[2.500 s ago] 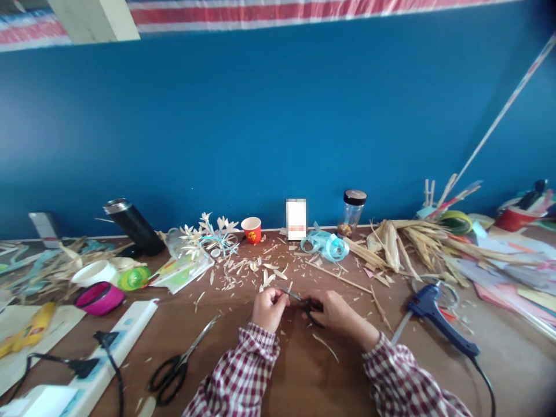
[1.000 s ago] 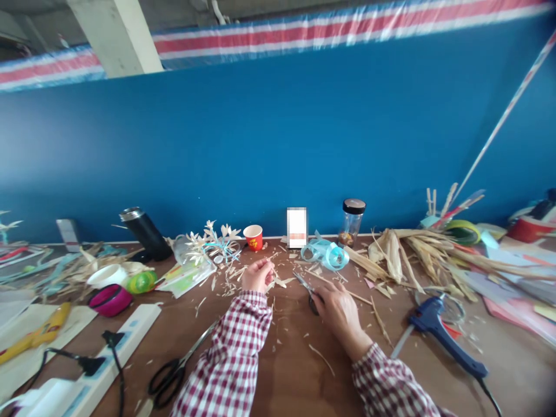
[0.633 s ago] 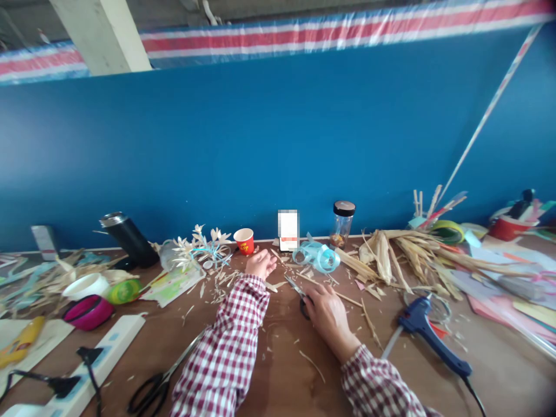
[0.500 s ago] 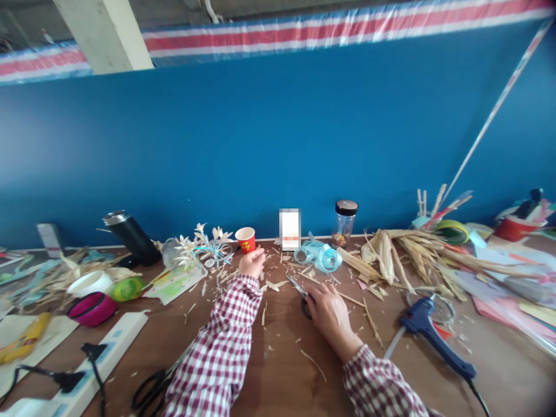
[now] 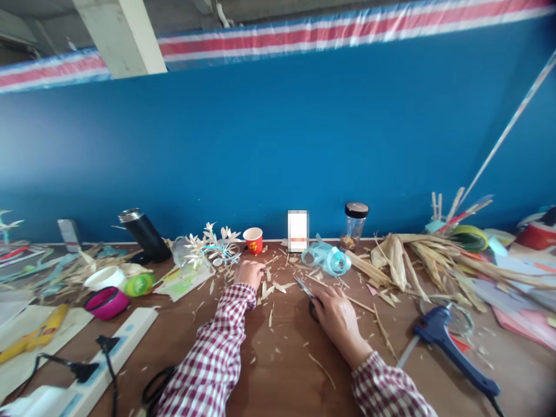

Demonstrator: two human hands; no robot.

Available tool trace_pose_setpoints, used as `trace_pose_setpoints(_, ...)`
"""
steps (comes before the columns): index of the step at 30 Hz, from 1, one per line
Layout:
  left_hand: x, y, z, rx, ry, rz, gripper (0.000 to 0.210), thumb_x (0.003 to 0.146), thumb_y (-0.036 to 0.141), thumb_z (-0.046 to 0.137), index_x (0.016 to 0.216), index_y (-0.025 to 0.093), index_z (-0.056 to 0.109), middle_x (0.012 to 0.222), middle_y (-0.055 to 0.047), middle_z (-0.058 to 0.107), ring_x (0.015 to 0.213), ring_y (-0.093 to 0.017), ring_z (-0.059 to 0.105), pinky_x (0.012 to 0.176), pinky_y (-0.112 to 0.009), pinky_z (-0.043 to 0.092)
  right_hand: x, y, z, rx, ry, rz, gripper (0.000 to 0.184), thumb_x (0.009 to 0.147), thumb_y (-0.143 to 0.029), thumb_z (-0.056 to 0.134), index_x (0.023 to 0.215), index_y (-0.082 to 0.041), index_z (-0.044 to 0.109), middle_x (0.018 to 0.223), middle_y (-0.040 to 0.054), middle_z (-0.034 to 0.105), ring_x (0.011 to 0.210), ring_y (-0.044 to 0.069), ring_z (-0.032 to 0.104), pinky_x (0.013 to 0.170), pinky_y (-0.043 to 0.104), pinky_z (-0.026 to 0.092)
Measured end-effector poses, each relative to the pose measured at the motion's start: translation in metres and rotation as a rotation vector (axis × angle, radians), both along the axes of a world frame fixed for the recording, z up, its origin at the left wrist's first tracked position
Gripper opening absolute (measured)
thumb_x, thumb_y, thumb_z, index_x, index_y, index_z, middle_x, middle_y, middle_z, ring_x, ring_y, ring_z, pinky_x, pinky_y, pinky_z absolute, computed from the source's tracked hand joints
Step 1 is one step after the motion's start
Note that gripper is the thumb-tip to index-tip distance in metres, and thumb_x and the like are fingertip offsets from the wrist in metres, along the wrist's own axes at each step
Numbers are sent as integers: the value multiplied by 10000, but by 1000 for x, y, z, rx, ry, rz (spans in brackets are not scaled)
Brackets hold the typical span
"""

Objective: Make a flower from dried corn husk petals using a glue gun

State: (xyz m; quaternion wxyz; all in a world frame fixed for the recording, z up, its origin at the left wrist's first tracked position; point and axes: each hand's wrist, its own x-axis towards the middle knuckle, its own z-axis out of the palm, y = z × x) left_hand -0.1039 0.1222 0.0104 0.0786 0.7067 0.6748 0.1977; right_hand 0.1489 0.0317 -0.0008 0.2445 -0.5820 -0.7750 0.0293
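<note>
My left hand [image 5: 249, 273] is palm down on the table, just in front of a red paper cup [image 5: 253, 241]. Its fingers are bent together and point to the right, among pale husk scraps [image 5: 278, 286]; whatever they may pinch is hidden. Under my right hand [image 5: 336, 317] are the black handles of a pair of scissors [image 5: 303, 285], and my fingers are closed over them. The narrow metal blades point away and to the left. White husk flowers [image 5: 211, 246] on blue stems lie left of the cup. Curled light-blue ribbon [image 5: 328, 259] lies beyond my right hand.
A blue glue gun [image 5: 456, 347] lies on the right, near dried corn husks [image 5: 397, 260]. A lidded jar [image 5: 355, 227] stands at the back. On the left are a black flask [image 5: 145, 234], a magenta bowl-like item [image 5: 106, 303] and a power strip [image 5: 125, 341].
My left hand has drawn back from the cup, and its outstretched fingers have turned down and bent. My right hand stays on the scissors. The whole view has shifted slightly.
</note>
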Motion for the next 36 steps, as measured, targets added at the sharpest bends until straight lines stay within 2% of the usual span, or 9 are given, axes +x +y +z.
trace_pose_setpoints(7, 7, -1, -8, 48, 52, 19, 162, 760, 173, 567, 676, 193, 705, 888, -95, 685, 1012, -278, 531, 917, -408, 360, 0, 1, -1, 19, 9, 3, 222, 876, -219, 448, 978, -220, 645, 913, 66, 638, 875, 215, 530, 806, 315, 407)
trace_pose_setpoints(12, 9, -10, -1, 151, -105, 47, 172, 813, 176, 495, 790, 173, 666, 939, -102, 669, 1007, -244, 558, 931, -378, 385, -1, 2, -1, 61, 17, 4, 226, 872, -194, 443, 983, -206, 640, 897, 71, 633, 881, 223, 528, 810, 330, 407)
trace_pose_setpoints(18, 25, -39, 14, 220, -446, 84, 220, 876, 297, 411, 910, 165, 584, 896, -74, 701, 849, -153, 655, 761, -258, 509, -1, 2, -3, 100, 66, 33, 219, 872, -208, 447, 975, -210, 640, 922, 73, 635, 858, 226, 535, 806, 356, 419)
trace_pose_setpoints(21, 41, -65, 13, 61, -951, 53, 163, 803, 309, 541, 829, 156, 591, 915, -105, 706, 845, -191, 665, 728, -300, 530, -6, -2, -3, 118, 161, 76, 222, 870, -218, 456, 1002, -203, 635, 950, 76, 639, 899, 231, 539, 832, 370, 424)
trace_pose_setpoints(23, 52, -84, 8, -46, -1071, -7, 160, 795, 308, 548, 807, 155, 595, 871, -104, 705, 812, -200, 668, 716, -318, 533, -12, -7, 0, 102, 254, 149, 234, 872, -225, 463, 1041, -195, 622, 964, 80, 640, 923, 228, 547, 830, 361, 438)
trace_pose_setpoints(25, 61, -99, 2, -78, -1049, -45, 153, 802, 299, 532, 800, 160, 596, 825, -89, 695, 783, -199, 662, 704, -320, 531, -18, -12, 4, 60, 359, 265, 259, 887, -221, 448, 1096, -201, 600, 990, 79, 639, 932, 209, 561, 821, 335, 454)
trace_pose_setpoints(28, 70, -111, -8, 0, -926, -84, 153, 814, 283, 510, 827, 167, 610, 834, -74, 681, 796, -191, 647, 738, -310, 511, -26, -19, 8, 6, 478, 411, 282, 909, -214, 415, 1130, -226, 590, 1010, 75, 638, 914, 183, 583, 806, 306, 470)
trace_pose_setpoints(31, 75, -114, -15, -10, -907, -126, 157, 822, 286, 494, 812, 170, 600, 755, -53, 659, 685, -169, 629, 659, -287, 511, -28, -19, 8, -11, 505, 407, 249, 903, -216, 424, 1046, -218, 628, 928, 70, 646, 844, 180, 596, 763, 298, 477)
trace_pose_setpoints(36, 81, -114, -23, -137, -1046, -132, 177, 811, 330, 512, 759, 175, 581, 641, -23, 626, 548, -141, 595, 539, -257, 512, -26, -14, 2, -56, 539, 344, 172, 879, -204, 452, 866, -196, 623, 834, 56, 636, 788, 180, 591, 723, 287, 465)
